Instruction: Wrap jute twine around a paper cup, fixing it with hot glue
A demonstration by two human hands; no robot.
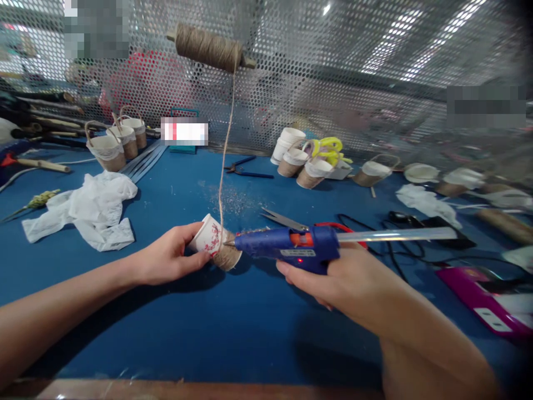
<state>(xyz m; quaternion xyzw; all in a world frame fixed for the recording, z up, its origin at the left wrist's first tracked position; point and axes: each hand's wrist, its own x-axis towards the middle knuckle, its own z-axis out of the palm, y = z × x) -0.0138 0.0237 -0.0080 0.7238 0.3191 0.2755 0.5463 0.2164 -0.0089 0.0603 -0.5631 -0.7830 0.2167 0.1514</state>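
Observation:
My left hand [175, 253] grips a paper cup [207, 236] by its white, red-printed part, the cup tilted with its base toward the right. Twine [229, 256] is wound around the base end. A strand [227, 150] runs from there up to a spool of twine [208, 49] on the mesh. In my right hand [328, 275] is a blue hot glue gun [287, 244], a clear glue stick [400, 235] jutting from its back and a small red light lit. The nozzle tip is at the cup's side, by the edge of the wound twine; I cannot tell whether it touches.
Scissors [287, 219] with red handles lie behind the glue gun, pliers [250, 168] farther back. Twine-wrapped cups with handles [109, 153] stand at left; more [315, 173] stand at right. White lace cloth [89, 208] lies left, a purple power strip [474, 300] and cables right.

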